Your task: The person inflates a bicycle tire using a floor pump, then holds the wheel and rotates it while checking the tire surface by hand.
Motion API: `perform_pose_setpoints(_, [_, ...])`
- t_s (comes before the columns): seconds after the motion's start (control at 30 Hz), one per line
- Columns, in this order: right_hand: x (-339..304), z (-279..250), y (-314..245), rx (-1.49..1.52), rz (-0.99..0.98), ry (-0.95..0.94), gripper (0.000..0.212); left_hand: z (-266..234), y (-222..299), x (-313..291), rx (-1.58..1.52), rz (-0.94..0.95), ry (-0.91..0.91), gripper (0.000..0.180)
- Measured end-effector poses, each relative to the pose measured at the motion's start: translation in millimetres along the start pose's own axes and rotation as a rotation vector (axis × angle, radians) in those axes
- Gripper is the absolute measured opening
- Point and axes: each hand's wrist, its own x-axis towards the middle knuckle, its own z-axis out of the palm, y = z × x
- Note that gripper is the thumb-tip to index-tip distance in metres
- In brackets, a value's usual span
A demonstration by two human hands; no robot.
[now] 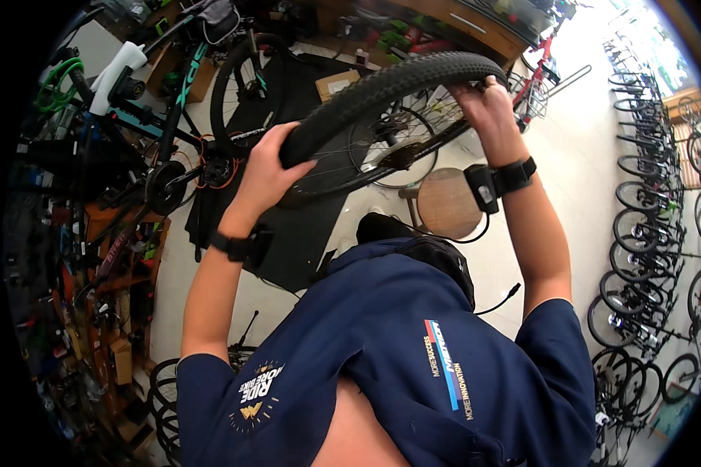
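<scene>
Held up in front of me is a bicycle wheel (382, 87) with a black knobby tyre, spokes and a rear cassette (398, 158) at its hub. My left hand (271, 161) grips the tyre's near left side, thumb over the inner edge and fingers going behind it. On the tyre's right end, my right hand (487, 113) is closed, with its fingers partly hidden behind the rubber. The wheel tilts, its right end farther from me. Each wrist wears a black strap with a small device.
A round wooden stool (449, 204) stands below the wheel. At the left hangs a black and teal bicycle (163, 132) near a cluttered shelf (125, 272). A dark mat (288, 249) covers part of the floor. Rows of bicycles (635, 233) line the right side.
</scene>
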Motion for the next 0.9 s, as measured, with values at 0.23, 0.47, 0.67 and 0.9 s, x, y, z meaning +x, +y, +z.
perform_pose_setpoints(0.23, [33,-133,-67,-0.007,-0.080,0.293,0.044,138,-11,18,-0.105,0.045,-0.122,0.059])
perform_pose_setpoints(0.47, [46,-258,-139,-0.230,-0.084,0.273,0.047,246,35,55,0.003,0.084,-0.197,0.059])
perform_pose_setpoints(0.67, [29,-366,-231,-0.777,-0.017,0.401,0.056,340,101,146,-0.056,0.193,-0.382,0.085])
perform_pose_setpoints(0.9, [-84,-527,-297,-0.877,0.298,0.499,0.051,392,129,123,-0.064,-0.207,-0.687,0.080])
